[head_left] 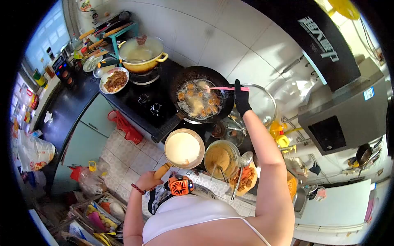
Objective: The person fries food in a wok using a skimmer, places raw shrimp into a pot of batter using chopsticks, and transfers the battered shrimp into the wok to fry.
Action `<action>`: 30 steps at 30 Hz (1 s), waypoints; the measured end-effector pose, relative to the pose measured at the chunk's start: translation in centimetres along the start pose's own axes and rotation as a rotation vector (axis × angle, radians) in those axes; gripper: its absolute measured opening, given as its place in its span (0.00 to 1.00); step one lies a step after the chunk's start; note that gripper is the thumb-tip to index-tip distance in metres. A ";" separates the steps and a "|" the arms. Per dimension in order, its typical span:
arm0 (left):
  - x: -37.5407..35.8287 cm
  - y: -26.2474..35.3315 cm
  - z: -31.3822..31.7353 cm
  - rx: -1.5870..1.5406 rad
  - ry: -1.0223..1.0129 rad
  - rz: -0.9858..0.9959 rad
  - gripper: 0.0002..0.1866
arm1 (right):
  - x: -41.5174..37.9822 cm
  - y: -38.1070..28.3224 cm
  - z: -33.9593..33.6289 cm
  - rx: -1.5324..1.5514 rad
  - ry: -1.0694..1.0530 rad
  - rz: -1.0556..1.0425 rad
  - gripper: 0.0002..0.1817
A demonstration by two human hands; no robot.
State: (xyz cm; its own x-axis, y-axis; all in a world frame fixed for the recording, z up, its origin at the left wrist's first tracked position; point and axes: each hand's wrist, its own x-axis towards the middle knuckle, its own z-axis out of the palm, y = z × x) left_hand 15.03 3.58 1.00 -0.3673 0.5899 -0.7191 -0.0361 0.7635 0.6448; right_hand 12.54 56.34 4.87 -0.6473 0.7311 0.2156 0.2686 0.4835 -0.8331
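My left hand is closed round the wooden handle of a saucepan holding creamy white batter. A small pinkish piece shows at the batter's near edge. My right hand, in a black glove, grips thin pink chopsticks that reach over the wok. Their tips meet a pale piece near the far side of the oil. Several browned pieces and paler ones fry in the bubbling oil. The saucepan is held close to me, beside the wok's handle.
A lidded yellow pot stands on the back-left burner, with a plate of browned food beside it. Right of the saucepan are a bowl of tan coating, a slotted spoon and a glass lid. A range hood hangs above.
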 end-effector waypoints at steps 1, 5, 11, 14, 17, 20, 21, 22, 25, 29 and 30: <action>-0.3 0.2 -0.1 0.001 0.010 -0.009 0.17 | 0.5 -0.9 0.7 -0.038 -0.052 0.018 0.28; 0.2 -1.3 0.3 0.021 0.036 0.032 0.17 | 1.9 -1.8 2.0 -0.301 -0.159 -0.167 0.25; 0.8 -2.3 0.8 -0.009 0.038 0.080 0.19 | 1.7 -3.1 1.5 -0.318 -0.206 -0.304 0.27; 1.3 -3.1 1.2 -0.068 0.023 0.094 0.18 | 2.0 -3.9 -0.6 -0.082 -0.217 -0.098 0.22; 1.9 -3.1 0.9 -0.068 -0.026 0.090 0.18 | -0.2 -7.1 -5.7 0.334 -0.313 -0.015 0.24; 2.2 -3.8 0.8 -0.105 -0.061 0.087 0.17 | -6.6 -10.3 -10.6 0.287 -0.184 -0.004 0.23; 2.2 -3.7 0.8 -0.113 -0.060 0.095 0.17 | -7.9 -7.2 -11.4 0.386 -0.043 -0.060 0.22; 2.2 -3.5 0.8 -0.123 -0.060 0.102 0.16 | -12.5 -11.5 -12.6 0.409 -0.127 0.033 0.20; 1.1 -1.9 0.4 -0.144 -0.056 0.060 0.09 | -20.1 -8.8 -11.6 0.296 -0.140 -0.035 0.17; 0.4 -0.6 0.2 -0.069 -0.011 0.042 0.13 | -28.7 5.8 -4.7 0.289 -0.202 0.071 0.15; 0.6 -0.6 0.3 -0.065 -0.015 0.040 0.14 | -31.1 8.1 -1.9 0.368 -0.178 0.069 0.14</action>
State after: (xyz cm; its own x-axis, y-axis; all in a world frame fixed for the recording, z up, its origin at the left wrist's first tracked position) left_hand 15.09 3.53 0.11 -0.3554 0.6242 -0.6958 -0.0816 0.7208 0.6883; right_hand 36.17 38.39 -7.61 -0.7584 0.6458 0.0881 0.0641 0.2084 -0.9759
